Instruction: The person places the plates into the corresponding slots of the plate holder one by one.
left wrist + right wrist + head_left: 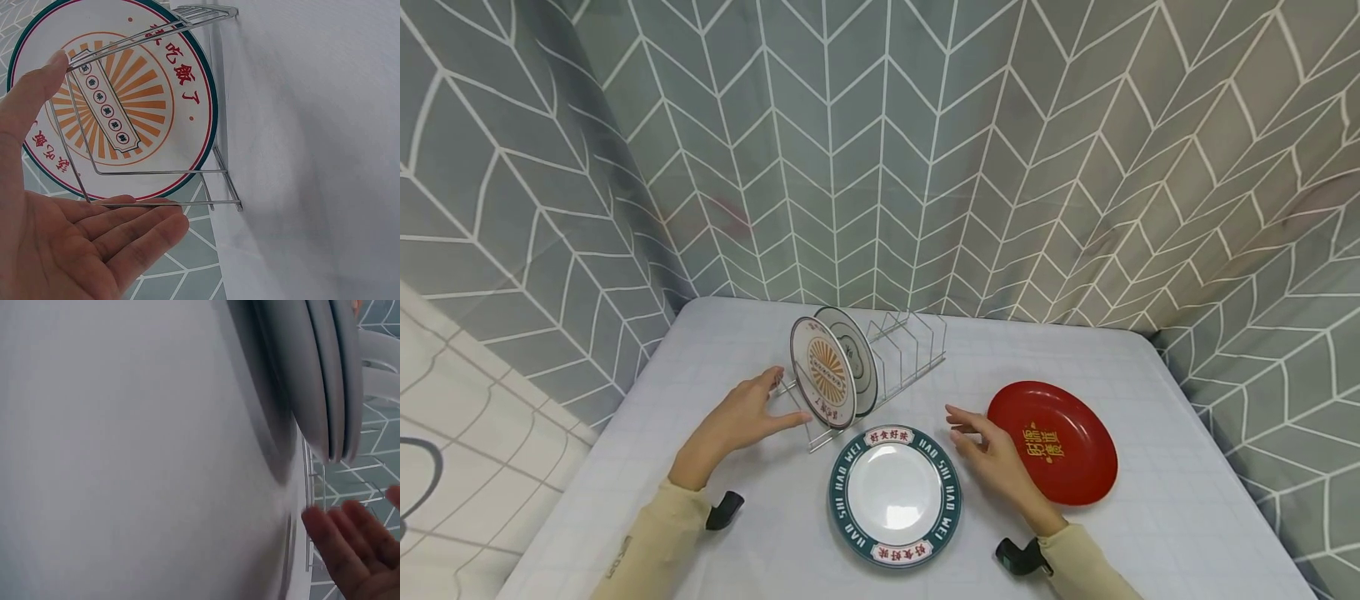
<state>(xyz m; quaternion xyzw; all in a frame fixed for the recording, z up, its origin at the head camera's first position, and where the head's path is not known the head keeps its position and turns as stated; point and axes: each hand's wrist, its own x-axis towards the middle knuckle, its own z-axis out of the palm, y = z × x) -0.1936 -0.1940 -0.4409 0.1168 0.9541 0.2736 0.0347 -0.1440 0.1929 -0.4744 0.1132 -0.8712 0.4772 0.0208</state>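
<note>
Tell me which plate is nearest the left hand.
The orange sunburst plate, standing in the wire rack. The other racked plate stands behind it; the green-rimmed plate and red plate lie farther off.

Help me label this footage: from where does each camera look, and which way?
Head: on the head, facing forward and down over table, wire rack, left hand and right hand.
Left wrist: worn there, facing an orange-patterned plate in the rack; thumb and fingers show.
Right wrist: worn there, facing across the table toward stacked plates; part of that hand shows.
Shared: head and left wrist both show the orange-patterned plate.
</note>
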